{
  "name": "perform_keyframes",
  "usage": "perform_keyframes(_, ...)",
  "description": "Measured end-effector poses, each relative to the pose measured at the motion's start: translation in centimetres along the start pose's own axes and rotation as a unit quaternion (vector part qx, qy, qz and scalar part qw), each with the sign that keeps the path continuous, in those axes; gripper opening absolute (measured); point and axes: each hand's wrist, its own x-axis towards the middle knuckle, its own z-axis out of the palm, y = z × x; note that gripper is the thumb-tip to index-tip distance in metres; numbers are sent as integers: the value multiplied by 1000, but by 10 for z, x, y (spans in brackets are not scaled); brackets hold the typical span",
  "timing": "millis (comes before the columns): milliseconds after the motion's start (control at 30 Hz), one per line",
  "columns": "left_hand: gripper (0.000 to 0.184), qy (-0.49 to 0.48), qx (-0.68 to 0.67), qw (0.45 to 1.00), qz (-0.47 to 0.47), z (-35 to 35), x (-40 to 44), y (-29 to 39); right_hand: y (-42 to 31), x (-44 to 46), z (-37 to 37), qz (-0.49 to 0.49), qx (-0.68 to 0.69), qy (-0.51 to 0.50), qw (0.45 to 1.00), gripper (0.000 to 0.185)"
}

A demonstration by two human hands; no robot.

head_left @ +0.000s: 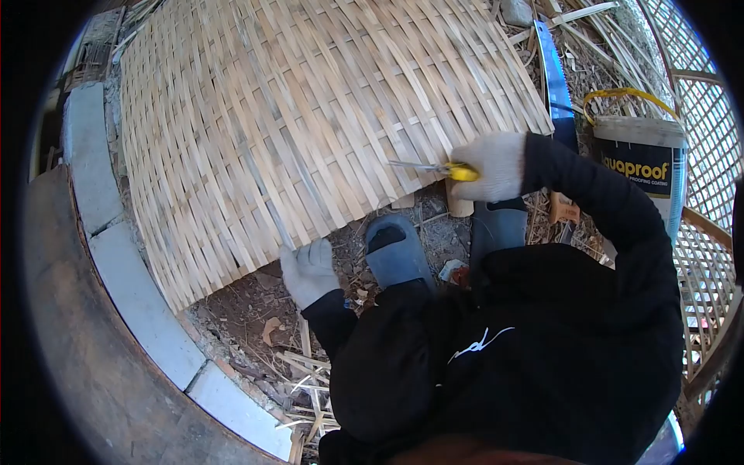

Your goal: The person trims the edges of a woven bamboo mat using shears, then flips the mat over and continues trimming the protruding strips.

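Note:
A large woven bamboo mat fills the upper middle of the head view. My right hand, in a pale glove, is closed around the yellow handle of a cutting tool; its thin metal end lies over the mat near the lower right edge. My left hand, also gloved, is at the mat's lower edge beside the end of a bamboo strip. Its fingers are bent near that edge, and whether they grip the strip is hard to make out.
An Aquaproof bucket with a yellow handle stands at the right, beside a blue saw blade. Pale blocks line the left side. Two sandals and bamboo scraps are on the ground near my legs.

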Motion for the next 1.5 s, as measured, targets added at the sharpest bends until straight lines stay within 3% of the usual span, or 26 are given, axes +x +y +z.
perform_keyframes(67,48,-6,1,1000,-4,2,-1,-3,-20,5,1,24,15,-47,999,50)
perform_keyframes(167,53,6,8,1000,-3,9,-5,-3,-33,0,22,6,-84,-124,989,50)
perform_keyframes(300,53,15,8,1000,5,8,-5,-7,-19,-13,42,-25,-92,-230,968,51)
perform_keyframes(433,52,31,10,999,-4,15,-7,-5,-6,-25,45,-17,-105,-161,981,52)
perform_keyframes(533,53,6,8,1000,-13,8,-3,-6,-15,-31,25,7,-10,-81,997,51)
perform_keyframes(633,51,-20,-8,999,-31,3,-3,-4,-17,-11,39,-39,56,44,997,49)
perform_keyframes(800,53,-16,10,1000,-20,9,-7,-2,-31,-13,53,-20,2,13,1000,48)
perform_keyframes(900,56,-16,9,1000,-16,6,-7,-5,-17,-8,49,-32,-17,-100,994,48)
perform_keyframes(1000,58,-11,17,1000,-15,8,-7,-5,-12,-15,40,-5,-34,-125,992,49)
perform_keyframes(1300,58,-34,19,999,-21,7,-7,-3,-11,8,50,-23,81,-79,993,46)
perform_keyframes(1400,60,-23,21,999,-23,7,-7,-5,-7,14,58,-49,63,-8,997,41)
perform_keyframes(1500,60,-24,17,999,-19,5,-4,-4,-1,7,57,-59,26,-24,998,39)
